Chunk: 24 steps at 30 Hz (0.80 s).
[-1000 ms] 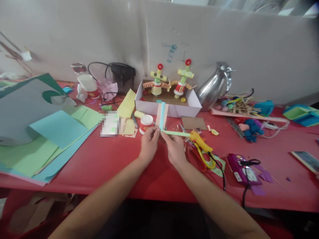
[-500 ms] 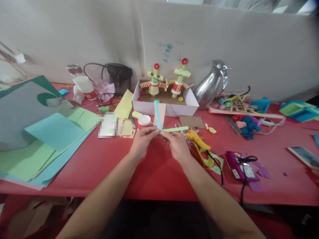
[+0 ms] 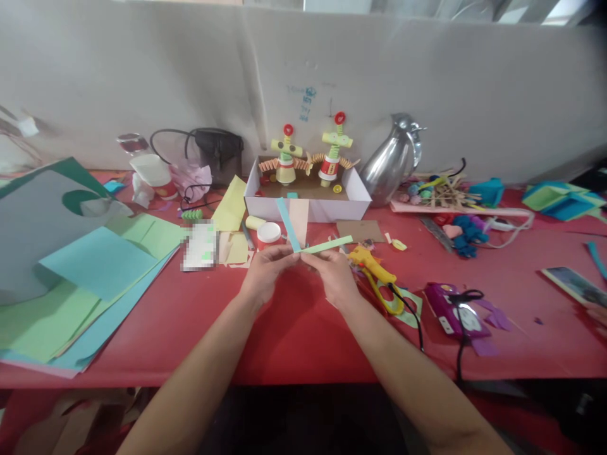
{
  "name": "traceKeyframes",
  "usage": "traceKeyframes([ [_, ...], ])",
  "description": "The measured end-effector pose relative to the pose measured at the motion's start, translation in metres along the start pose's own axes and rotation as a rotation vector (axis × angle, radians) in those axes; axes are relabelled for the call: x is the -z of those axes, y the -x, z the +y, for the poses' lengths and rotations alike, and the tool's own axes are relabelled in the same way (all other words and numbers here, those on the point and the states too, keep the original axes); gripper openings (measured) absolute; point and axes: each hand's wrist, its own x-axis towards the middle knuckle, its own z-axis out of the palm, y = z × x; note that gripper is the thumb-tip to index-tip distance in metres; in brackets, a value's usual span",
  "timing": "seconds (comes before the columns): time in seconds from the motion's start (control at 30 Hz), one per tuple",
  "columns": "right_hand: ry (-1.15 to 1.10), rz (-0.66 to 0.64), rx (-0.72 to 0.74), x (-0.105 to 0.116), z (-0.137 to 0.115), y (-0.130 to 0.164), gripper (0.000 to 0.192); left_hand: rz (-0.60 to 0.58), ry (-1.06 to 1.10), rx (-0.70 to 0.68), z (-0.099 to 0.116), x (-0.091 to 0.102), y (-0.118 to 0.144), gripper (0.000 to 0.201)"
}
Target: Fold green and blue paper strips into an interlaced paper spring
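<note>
A blue paper strip (image 3: pixel 289 222) and a green paper strip (image 3: pixel 332 244) meet at one end, forming a V. At that corner my left hand (image 3: pixel 267 268) is closed, thumb and fingertips pinching the strips where the blue one begins. My right hand (image 3: pixel 334 273) pinches the green strip close to the same corner, and the fingertips of both hands almost touch. The blue strip points up and away toward the box; the green one slants to the right. Exactly how the ends overlap is hidden by the fingers. Just beyond my left hand stands a red-and-white paper cup (image 3: pixel 269 235).
Two paper-cup figures stand in a white box (image 3: pixel 303 208). A yellow glue gun (image 3: pixel 374 268) lies right of my hands, near a purple device (image 3: pixel 453 313). Coloured paper sheets (image 3: pixel 97 253) cover the left side; a steel jug (image 3: pixel 389 161) stands behind. Another person's hand (image 3: pixel 598 314) touches a phone at far right.
The blue strip has swung from nearly upright to leaning left. The green strip's free end has risen slightly. Both hands keep their pinch, and the view has shifted slightly.
</note>
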Motion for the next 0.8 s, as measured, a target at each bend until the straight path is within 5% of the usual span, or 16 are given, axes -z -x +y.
traceKeyframes([
  [0.43, 0.034, 0.026, 0.02, -0.006, -0.011, 0.005, 0.014, 0.038, 0.146, 0.069, 0.002, -0.001, -0.002, 0.022],
  [0.8, 0.094, 0.088, 0.095, -0.002, -0.007, 0.001, 0.018, 0.22, 0.045, 0.01, -0.001, -0.003, -0.003, 0.019],
])
